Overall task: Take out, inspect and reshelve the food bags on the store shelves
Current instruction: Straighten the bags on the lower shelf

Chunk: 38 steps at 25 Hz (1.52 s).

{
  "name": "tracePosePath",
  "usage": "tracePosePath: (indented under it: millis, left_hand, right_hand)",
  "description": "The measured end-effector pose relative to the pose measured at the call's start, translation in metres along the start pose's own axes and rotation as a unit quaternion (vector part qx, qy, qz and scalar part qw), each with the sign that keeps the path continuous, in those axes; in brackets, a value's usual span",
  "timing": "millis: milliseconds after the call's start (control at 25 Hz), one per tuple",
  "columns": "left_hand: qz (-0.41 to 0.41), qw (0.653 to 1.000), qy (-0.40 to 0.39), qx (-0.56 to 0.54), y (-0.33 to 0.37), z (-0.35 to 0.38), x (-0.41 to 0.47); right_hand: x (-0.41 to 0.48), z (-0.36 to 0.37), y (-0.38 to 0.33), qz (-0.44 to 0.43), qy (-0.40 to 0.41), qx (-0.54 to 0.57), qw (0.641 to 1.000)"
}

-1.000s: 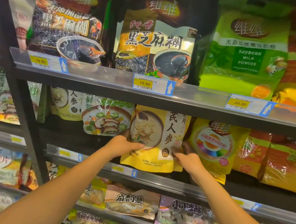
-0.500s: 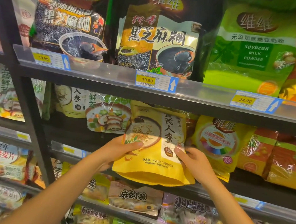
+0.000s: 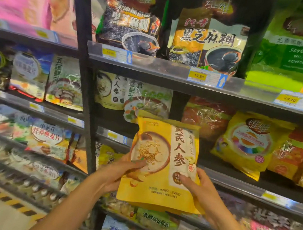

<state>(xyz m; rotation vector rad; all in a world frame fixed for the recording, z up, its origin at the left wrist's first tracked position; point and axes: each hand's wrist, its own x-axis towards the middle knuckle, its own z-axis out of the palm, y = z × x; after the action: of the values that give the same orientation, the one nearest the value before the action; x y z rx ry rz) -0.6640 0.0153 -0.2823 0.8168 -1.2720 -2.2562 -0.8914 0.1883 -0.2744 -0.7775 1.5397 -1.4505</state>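
Yellow ginseng bag (image 3: 161,166) held clear of the shelves for inspection.

It is gripped at its lower sides by the left hand (image 3: 120,172) and right hand (image 3: 200,190), printed face turned toward the camera, presumably so the label can be read; behind it, a gap is seen on the middle shelf (image 3: 234,185).

Open slot on the middle shelf, hemmed by bags

A dark gap (image 3: 178,107) stands between the vegetable-print bag (image 3: 148,103) on its left and the red bag (image 3: 206,116) on its right, with the upper shelf rail (image 3: 162,72) low overhead. The yellow bag (image 3: 161,164), held out in front of the shelf in both hands, hangs before the gap's lower part; the black upright (image 3: 85,86) walls off the left bay.
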Motion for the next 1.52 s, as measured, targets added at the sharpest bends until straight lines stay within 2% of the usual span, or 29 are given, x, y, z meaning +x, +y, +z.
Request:
tracePosePath:
  millis: [160, 240, 320, 520, 840, 1120, 1520]
  left_hand:
    - [0.007, 0.997, 0.026, -0.07, -0.019, -0.052, -0.061]
    - [0.032, 0.994, 0.09, -0.054, -0.031, -0.07, -0.09]
    - [0.059, 0.986, 0.154, -0.03, -0.049, -0.093, -0.122]
    - [0.116, 0.963, 0.242, -0.029, -0.083, -0.154, -0.205]
    - [0.158, 0.918, 0.359, -0.054, -0.078, -0.233, -0.306]
    - [0.167, 0.874, 0.448, -0.085, -0.057, -0.313, -0.347]
    - [0.172, 0.842, 0.508, -0.061, 0.032, -0.454, -0.333]
  right_hand:
    - [-0.03, 0.057, 0.034, 0.002, -0.029, -0.061, 0.998]
    - [-0.042, 0.085, 0.054, -0.003, -0.042, -0.095, 0.995]
    - [-0.056, 0.115, 0.069, -0.004, -0.054, -0.096, 0.994]
    - [-0.088, 0.199, 0.088, 0.002, -0.11, -0.112, 0.988]
    - [-0.096, 0.327, 0.11, 0.003, -0.206, -0.118, 0.971]
    - [-0.054, 0.44, 0.124, 0.011, -0.296, -0.151, 0.943]
    - [0.061, 0.602, 0.121, -0.014, -0.367, -0.154, 0.917]
